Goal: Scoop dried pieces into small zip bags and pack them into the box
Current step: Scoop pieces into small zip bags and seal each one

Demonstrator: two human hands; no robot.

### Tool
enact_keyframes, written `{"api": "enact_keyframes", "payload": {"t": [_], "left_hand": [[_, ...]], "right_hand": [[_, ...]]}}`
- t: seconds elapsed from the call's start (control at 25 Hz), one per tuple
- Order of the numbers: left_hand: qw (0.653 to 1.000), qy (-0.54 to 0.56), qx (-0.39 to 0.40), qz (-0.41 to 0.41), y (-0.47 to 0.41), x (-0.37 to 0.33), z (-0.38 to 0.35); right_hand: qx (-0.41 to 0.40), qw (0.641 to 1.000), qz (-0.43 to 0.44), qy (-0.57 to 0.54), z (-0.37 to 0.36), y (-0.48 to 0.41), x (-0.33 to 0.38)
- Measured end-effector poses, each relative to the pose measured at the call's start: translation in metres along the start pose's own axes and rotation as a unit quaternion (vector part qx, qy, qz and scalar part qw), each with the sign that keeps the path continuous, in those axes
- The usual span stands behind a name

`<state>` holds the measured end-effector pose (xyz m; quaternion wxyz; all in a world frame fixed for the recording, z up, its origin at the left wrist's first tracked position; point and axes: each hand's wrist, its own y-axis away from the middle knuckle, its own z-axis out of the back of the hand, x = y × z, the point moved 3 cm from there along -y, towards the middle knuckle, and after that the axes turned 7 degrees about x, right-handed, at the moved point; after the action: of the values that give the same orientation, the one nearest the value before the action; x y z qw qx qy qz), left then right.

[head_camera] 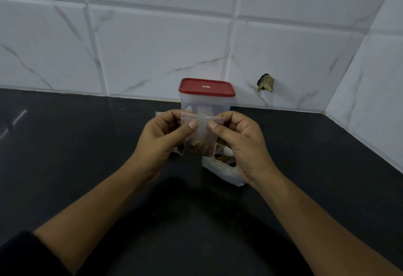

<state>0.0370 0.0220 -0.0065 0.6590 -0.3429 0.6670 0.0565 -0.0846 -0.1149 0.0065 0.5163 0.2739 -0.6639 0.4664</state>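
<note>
Black countertop (pixel 65 145), red-lidded clear box (pixel 206 101) standing on it, open bag of dried pieces (pixel 222 170) nearer

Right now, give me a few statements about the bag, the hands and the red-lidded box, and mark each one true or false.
1. Both hands, left hand and right hand, hold the small zip bag. True.
2. The zip bag is empty. False: brown dried pieces sit in its lower part.
3. The box has its red lid on. True.
4. The box stands in front of the hands, nearer the camera. False: it stands behind them, by the tiled wall.
5. The counter is white. False: it is dark.
</note>
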Motion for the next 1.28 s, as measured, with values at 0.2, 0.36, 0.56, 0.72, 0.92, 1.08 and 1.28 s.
{"api": "enact_keyframes", "payload": {"t": [0.2,0.36,0.56,0.72,0.92,1.08,1.28], "left_hand": [[0.999,-0.041,0.004,0.002,0.001,0.002,-0.001],[0.999,-0.032,0.01,-0.006,0.001,0.001,-0.005],[1.0,-0.005,0.004,-0.013,0.003,-0.002,-0.009],[0.997,0.073,-0.011,0.028,0.006,0.001,-0.016],[0.994,0.106,-0.016,0.038,0.004,0.0,-0.018],[0.994,0.101,-0.03,0.029,0.002,-0.004,-0.013],[0.995,0.087,-0.031,0.028,0.004,-0.002,-0.015]], "right_hand": [[0.045,0.999,0.002,0.025,-0.007,0.002,-0.001],[0.033,0.998,0.014,0.053,-0.006,0.001,0.0],[0.027,0.999,0.015,0.035,-0.007,0.001,0.0],[0.039,0.999,-0.015,-0.006,-0.012,0.002,-0.004],[0.017,1.0,-0.007,-0.012,-0.007,0.0,0.0],[-0.017,1.0,-0.011,-0.021,0.0,-0.001,0.003],[-0.053,0.998,0.006,-0.045,0.0,-0.002,0.0]]}}
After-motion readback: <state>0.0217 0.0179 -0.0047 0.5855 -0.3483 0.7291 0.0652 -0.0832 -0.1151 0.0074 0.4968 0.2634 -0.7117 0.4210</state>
